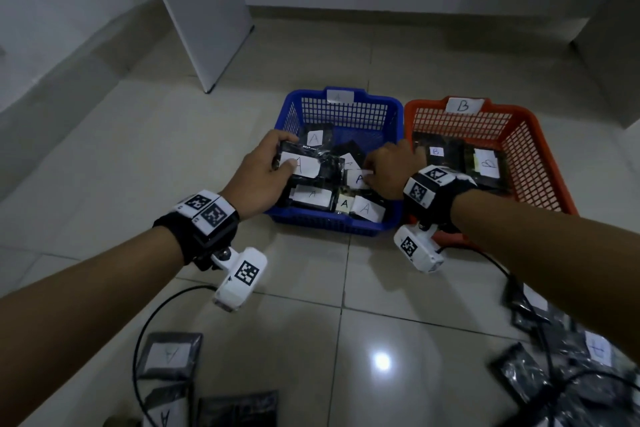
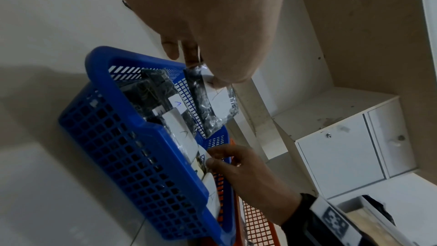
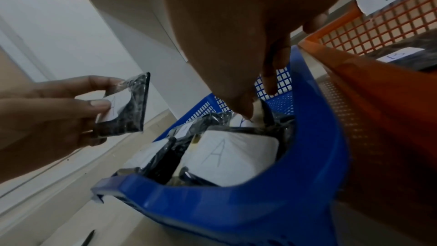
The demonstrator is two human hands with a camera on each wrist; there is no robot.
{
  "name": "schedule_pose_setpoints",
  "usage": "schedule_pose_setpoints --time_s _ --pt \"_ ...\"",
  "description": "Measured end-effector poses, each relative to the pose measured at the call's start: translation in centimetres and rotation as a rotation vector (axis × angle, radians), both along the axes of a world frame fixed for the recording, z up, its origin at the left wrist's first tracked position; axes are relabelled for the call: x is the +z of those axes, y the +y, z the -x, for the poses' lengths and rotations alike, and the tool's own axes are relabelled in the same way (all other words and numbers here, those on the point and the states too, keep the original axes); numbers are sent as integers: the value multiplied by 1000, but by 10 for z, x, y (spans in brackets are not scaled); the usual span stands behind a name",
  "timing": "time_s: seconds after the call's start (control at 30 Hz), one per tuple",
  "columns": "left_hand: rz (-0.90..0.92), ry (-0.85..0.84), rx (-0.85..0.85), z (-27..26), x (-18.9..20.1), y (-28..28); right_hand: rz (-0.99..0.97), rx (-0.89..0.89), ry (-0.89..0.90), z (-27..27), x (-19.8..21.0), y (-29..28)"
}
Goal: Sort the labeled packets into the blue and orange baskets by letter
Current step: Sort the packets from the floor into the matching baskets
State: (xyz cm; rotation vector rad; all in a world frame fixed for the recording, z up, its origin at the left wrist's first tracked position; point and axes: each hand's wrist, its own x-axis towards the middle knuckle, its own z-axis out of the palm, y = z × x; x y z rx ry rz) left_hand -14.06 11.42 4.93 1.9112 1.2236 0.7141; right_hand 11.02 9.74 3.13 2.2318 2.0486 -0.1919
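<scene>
The blue basket [image 1: 332, 224] holds several black packets with white "A" labels. To its right stands the orange basket [image 1: 540, 163], tagged "B", with two "B" packets [image 1: 436, 151]. My left hand [image 1: 285, 152] grips a black packet labelled "A" [image 1: 304, 166] above the blue basket's left side, thumb on the label; the same packet [image 2: 216, 104] [image 3: 129, 108] is tilted in both wrist views. My right hand [image 1: 372, 172] reaches into the blue basket's right side, where thumb and finger pinch the edge of an "A" packet [image 1: 359, 179] lying there.
Loose packets lie on the tiled floor at the near left [image 1: 169, 355] and near right [image 1: 568, 357]. Black cables [image 1: 145, 329] loop across the floor by them. A white cabinet panel [image 1: 207, 10] stands behind the baskets on the left, and a low step runs along the back.
</scene>
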Motion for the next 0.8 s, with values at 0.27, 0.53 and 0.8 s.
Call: schedule_pose_setpoints --time_s 0.27,0.53,0.8 --pt "18 -96 -16 -16 5 -4 -52 35 995 15 37 -16" --pt "17 -89 12 -13 12 -9 -170 -63 876 -10 27 -9" --pt "15 26 117 78 11 -9 -84 -62 275 -27 -2 -11"
